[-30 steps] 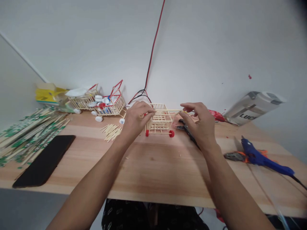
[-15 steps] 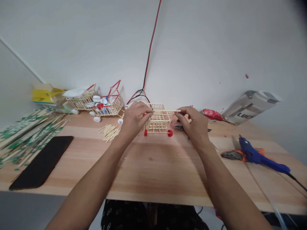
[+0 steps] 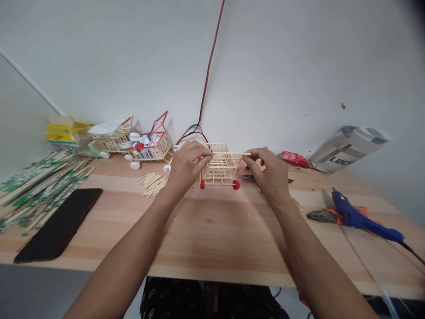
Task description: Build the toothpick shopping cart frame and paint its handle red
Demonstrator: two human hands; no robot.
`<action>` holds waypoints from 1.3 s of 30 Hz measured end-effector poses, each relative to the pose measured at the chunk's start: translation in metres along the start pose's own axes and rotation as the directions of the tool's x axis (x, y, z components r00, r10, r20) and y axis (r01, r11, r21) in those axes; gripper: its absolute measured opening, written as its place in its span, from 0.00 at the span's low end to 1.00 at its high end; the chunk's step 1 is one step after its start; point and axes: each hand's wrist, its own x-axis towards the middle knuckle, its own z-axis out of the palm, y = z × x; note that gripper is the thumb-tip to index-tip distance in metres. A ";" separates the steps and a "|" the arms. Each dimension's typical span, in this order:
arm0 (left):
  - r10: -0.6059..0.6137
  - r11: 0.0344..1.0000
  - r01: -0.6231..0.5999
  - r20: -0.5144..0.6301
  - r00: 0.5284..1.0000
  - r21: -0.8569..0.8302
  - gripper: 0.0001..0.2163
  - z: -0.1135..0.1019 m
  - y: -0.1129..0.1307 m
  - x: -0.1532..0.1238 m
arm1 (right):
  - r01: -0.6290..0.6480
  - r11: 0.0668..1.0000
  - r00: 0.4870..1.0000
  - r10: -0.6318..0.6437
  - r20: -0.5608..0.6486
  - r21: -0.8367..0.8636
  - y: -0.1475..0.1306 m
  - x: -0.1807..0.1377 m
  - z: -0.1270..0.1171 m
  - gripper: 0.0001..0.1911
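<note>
A small cart (image 3: 221, 172) built of thin wooden sticks stands on the table on red wheels, two of them plain at its near side. Across its near top edge lies a wooden stick (image 3: 231, 154). My left hand (image 3: 190, 163) pinches the left end of this stick between thumb and forefinger. At the other end, the thumb and forefinger of my right hand (image 3: 267, 170) are closed on it. Whether the stick touches the cart's frame I cannot tell. The cart's left side is partly hidden behind my left hand.
Left of my hands lie short cut sticks (image 3: 152, 184), a black phone (image 3: 59, 225) and wrapped chopsticks (image 3: 40, 188). Behind them is a finished cart with bottle caps (image 3: 151, 146). At right are a blue glue gun (image 3: 363, 217), pliers (image 3: 323, 215) and a leaning bag (image 3: 348, 148).
Both hands keep their pinch on the stick, almost unmoved. The whole view has shifted very slightly.
</note>
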 end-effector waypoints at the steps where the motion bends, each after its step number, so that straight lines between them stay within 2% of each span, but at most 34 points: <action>1: -0.001 1.000 0.001 -0.002 1.000 -0.005 0.04 0.000 0.000 0.000 | 0.000 1.000 1.000 0.000 0.001 0.001 0.000 0.000 0.000 0.04; 5: -0.004 1.000 0.004 -0.012 1.000 -0.023 0.04 0.000 0.000 -0.001 | 0.010 1.000 1.000 -0.010 -0.003 -0.005 -0.001 0.000 0.000 0.07; 15: -0.034 0.998 0.034 0.003 0.999 -0.044 0.04 -0.001 0.001 0.000 | 0.041 0.999 0.999 -0.041 -0.030 -0.026 0.001 -0.001 0.002 0.04; 20: -0.042 0.998 0.042 -0.008 0.999 -0.041 0.03 -0.002 0.000 0.000 | 0.019 0.999 1.000 -0.019 -0.020 -0.027 -0.001 0.000 0.002 0.05; 25: -0.019 0.998 0.020 0.019 1.000 -0.054 0.05 -0.004 -0.002 0.001 | -0.018 0.999 1.000 0.018 -0.001 -0.029 -0.003 0.000 0.000 0.06; 32: -0.045 0.998 0.047 0.050 0.998 -0.031 0.03 -0.005 -0.001 0.002 | -0.001 1.000 1.000 0.001 -0.008 -0.029 -0.003 0.000 0.000 0.06; 39: 0.009 1.000 -0.010 -0.014 1.000 -0.011 0.02 -0.001 0.001 0.000 | -0.015 1.000 1.000 0.015 -0.001 -0.024 -0.003 0.001 0.001 0.05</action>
